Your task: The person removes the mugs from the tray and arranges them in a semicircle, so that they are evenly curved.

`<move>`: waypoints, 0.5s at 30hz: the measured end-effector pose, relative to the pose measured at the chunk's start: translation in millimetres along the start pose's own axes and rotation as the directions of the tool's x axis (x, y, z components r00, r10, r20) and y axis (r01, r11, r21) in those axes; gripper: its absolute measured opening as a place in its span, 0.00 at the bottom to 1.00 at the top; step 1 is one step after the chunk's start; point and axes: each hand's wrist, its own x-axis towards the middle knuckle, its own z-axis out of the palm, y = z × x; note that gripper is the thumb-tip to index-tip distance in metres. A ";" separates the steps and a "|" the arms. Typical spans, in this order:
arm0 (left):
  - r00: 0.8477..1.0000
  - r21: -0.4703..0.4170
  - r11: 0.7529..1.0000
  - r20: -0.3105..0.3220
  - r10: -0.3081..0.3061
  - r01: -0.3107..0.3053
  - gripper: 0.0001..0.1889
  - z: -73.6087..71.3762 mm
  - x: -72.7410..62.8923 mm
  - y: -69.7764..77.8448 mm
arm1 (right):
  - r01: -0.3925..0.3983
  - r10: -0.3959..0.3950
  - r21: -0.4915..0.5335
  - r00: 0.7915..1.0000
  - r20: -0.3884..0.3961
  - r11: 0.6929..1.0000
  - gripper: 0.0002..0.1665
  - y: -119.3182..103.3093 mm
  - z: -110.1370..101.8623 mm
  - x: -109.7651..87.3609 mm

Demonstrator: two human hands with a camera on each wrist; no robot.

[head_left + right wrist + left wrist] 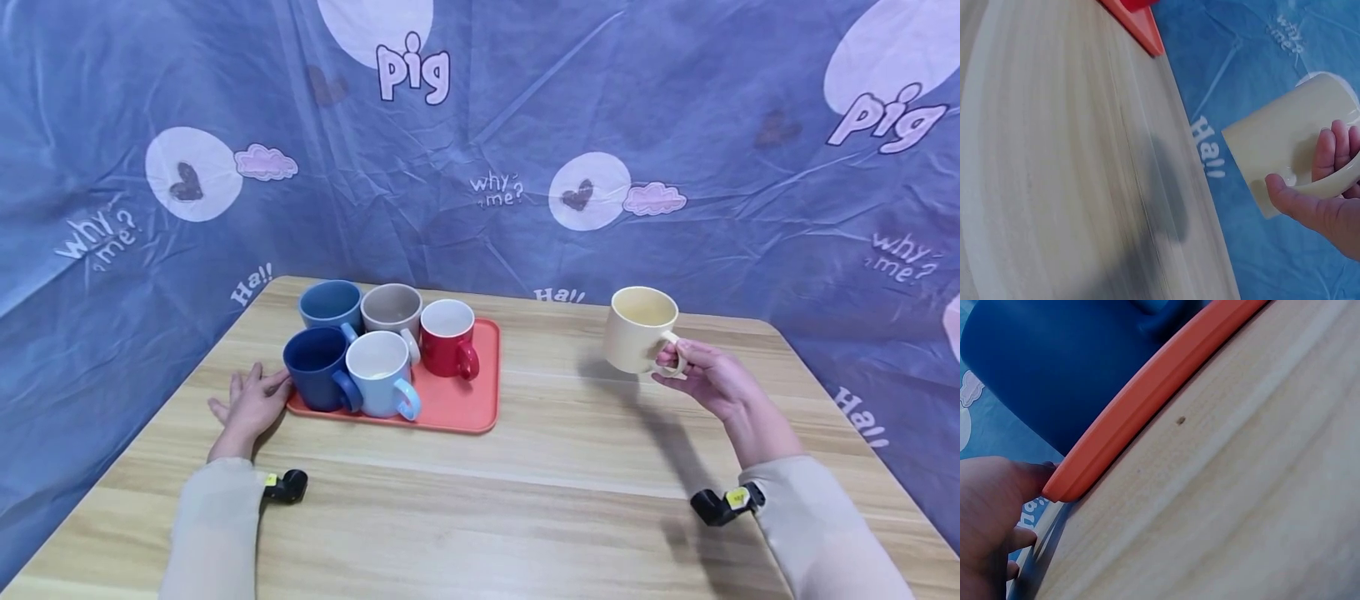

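Observation:
By its handle my right hand (708,375) grips a pale yellow mug (637,329), held upright above the right part of the table. In the right wrist view the thumb lies along the handle and the other fingers pass through it. On the left, my left hand (255,404) rests at the left end of a coral-red tray (487,392), its thumb touching the rim and its fingers spread. Closest to that hand on the tray stands a navy mug (315,371); beside it is a light blue mug (381,375) with a white inside.
Behind these on the tray stand a teal-blue mug (330,302), a grey-brown mug (392,307) and a red mug (447,337). The tray's right part is bare. A blue printed cloth (510,142) hangs behind the wooden table (525,500).

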 end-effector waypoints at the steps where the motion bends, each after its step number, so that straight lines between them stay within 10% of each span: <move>1: 1.000 -0.001 1.000 -0.001 0.002 -0.002 0.27 -0.3 0.0 0.5 | 0.000 0.000 0.002 1.000 0.002 1.000 0.26 -0.8 -2.4 0.1; 15: 1.000 -0.007 1.000 0.003 0.002 -0.002 0.26 -1.3 -1.1 2.3 | 0.019 -0.020 0.072 1.000 0.004 0.997 0.24 0.6 -32.8 -4.9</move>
